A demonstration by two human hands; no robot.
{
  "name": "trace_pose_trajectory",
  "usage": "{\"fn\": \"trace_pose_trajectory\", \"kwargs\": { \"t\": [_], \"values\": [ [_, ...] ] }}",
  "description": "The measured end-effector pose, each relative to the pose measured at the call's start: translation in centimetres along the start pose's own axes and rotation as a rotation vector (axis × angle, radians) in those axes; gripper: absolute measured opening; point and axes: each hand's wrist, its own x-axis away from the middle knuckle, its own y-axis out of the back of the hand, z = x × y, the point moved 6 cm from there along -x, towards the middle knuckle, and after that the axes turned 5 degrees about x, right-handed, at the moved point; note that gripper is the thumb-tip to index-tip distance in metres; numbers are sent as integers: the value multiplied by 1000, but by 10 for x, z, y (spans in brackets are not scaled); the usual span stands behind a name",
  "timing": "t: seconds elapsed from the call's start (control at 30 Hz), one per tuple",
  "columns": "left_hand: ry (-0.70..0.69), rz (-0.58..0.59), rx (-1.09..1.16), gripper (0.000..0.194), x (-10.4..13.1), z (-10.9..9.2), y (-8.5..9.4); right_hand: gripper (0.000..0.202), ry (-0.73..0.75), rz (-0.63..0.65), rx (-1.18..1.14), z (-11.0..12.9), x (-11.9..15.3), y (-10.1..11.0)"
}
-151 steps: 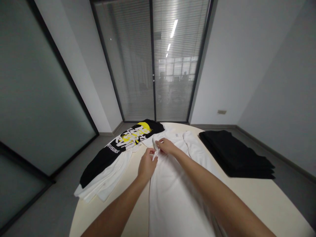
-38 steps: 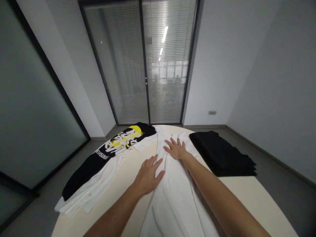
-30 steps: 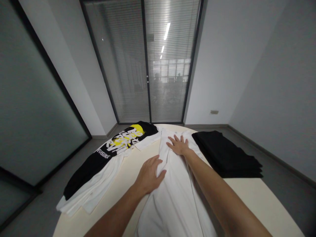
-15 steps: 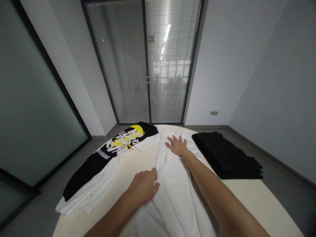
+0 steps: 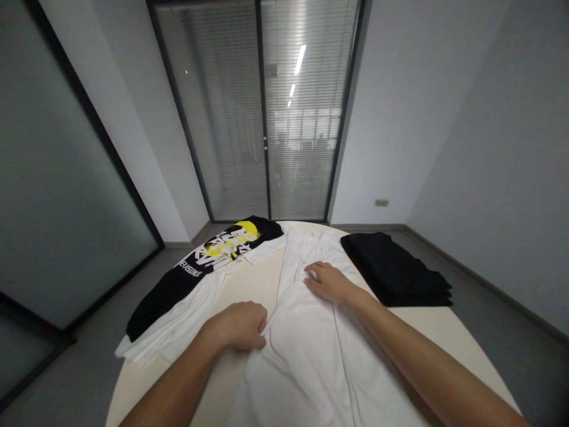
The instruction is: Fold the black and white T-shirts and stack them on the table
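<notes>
A long white garment [image 5: 306, 344] lies lengthwise down the middle of the table, its surface creased; I cannot tell its exact kind. My left hand [image 5: 242, 326] is closed on the garment's left edge, fingertips turned inward and partly hidden. Farther up the cloth rests my right hand [image 5: 326, 280], fingers apart and slightly bent, touching the fabric with nothing visibly gripped.
Left on the table [image 5: 255, 284] are black and white clothes [image 5: 178, 296] with a yellow and white print. A stack of folded black cloth [image 5: 395, 270] sits at the right edge. Beyond stands a glass partition [image 5: 297, 166] with blinds.
My left hand has moved left and pulls the garment's edge with it. My right hand has slid nearer to me, its fingers going from spread flat to bent.
</notes>
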Motion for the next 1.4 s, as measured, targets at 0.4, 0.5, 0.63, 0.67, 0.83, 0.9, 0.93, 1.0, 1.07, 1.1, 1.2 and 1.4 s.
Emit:
{"fn": "trace_pose_trajectory", "kwargs": {
  "t": [0.4, 0.5, 0.63, 0.67, 0.83, 0.9, 0.93, 1.0, 1.07, 1.1, 1.2, 1.4],
  "values": [
    [-210, 220, 594, 30, -6, -9, -5, 22, 452, 88, -232, 73, 68, 19],
    [-261, 303, 682, 39, -9, -16, -13, 30, 590, 182, -294, 97, 85, 22],
    [-251, 336, 700, 46, -13, -21, -27, 21, 477, 103, -242, 86, 82, 22],
    [-241, 356, 705, 47, -13, -22, -31, 19, 400, 56, -206, 78, 78, 21],
    [-185, 491, 779, 60, -11, -31, -49, 26, 241, -103, -154, 55, 65, 13],
    [-137, 564, 806, 68, -8, -34, -53, 26, 252, -125, -149, 56, 63, 9],
    [-114, 595, 813, 71, -6, -35, -55, 25, 254, -132, -138, 57, 62, 8],
    [-93, 645, 805, 75, -5, -36, -57, 23, 256, -138, -121, 59, 61, 6],
    [-118, 685, 785, 72, -6, -36, -60, 21, 260, -143, -125, 60, 60, 6],
    [-135, 706, 783, 68, -6, -36, -63, 21, 261, -146, -129, 60, 60, 6],
    [-164, 754, 798, 61, -10, -34, -72, 20, 254, -162, -126, 59, 60, 5],
    [-148, 919, 711, 83, -8, -44, -91, 24, 257, -167, -146, 56, 58, -1]
  ]
}}
